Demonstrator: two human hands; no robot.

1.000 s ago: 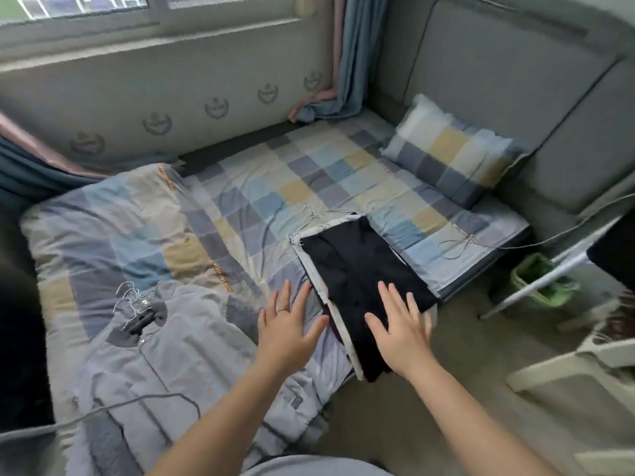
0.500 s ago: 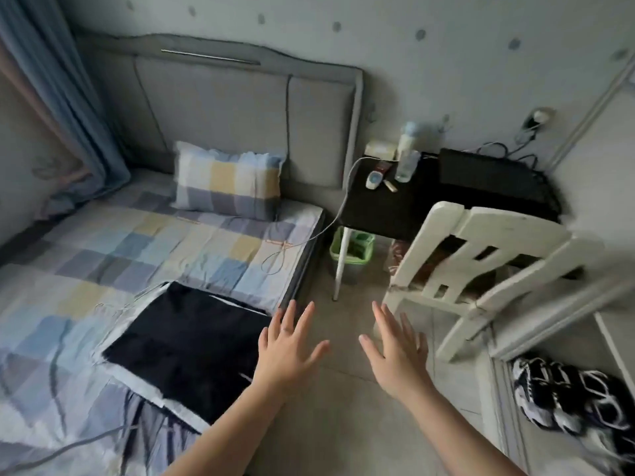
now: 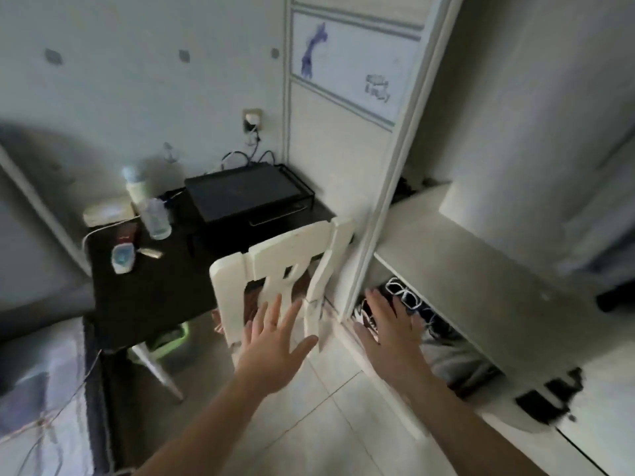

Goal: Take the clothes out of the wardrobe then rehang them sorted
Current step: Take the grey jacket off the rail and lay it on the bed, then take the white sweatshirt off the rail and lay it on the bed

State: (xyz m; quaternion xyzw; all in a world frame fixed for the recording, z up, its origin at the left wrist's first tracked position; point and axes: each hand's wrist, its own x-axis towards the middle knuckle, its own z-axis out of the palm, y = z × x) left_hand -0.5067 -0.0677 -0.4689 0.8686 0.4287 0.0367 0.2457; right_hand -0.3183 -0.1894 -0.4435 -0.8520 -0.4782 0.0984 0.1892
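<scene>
Head view: left hand (image 3: 275, 341) fingers spread, empty, in front of white chair (image 3: 285, 259), right hand (image 3: 391, 334) likewise splayed and empty at open wardrobe (image 3: 343, 149) threshold, clothes (image 3: 453, 362) heaped in lower compartment beneath shelf (image 3: 464, 269) — dark worktop (image 3: 154, 286) left of chair

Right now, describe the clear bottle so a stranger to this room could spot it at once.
Left of the wardrobe stands a black table. Near its far left corner, the clear bottle stands just in front of a taller white bottle; it alone is see-through.
</scene>
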